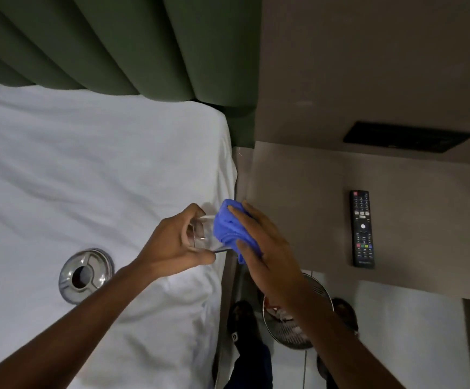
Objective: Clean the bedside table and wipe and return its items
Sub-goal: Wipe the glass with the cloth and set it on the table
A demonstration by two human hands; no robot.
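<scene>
My left hand (176, 242) grips a clear drinking glass (203, 238), held on its side over the bed's right edge. My right hand (264, 242) presses a bunched blue cloth (229, 230) against the glass's open end. A black remote control (362, 228) lies on the beige bedside table (298, 197) to the right. A round metal ashtray (85, 273) rests on the white bed sheet (88, 178) at the lower left.
A green padded headboard (116, 43) stands behind the bed. A dark switch panel (408, 140) is set in the wall above the table. Below my right arm stands a metal mesh bin (290, 332) with rubbish, and my feet are on the floor.
</scene>
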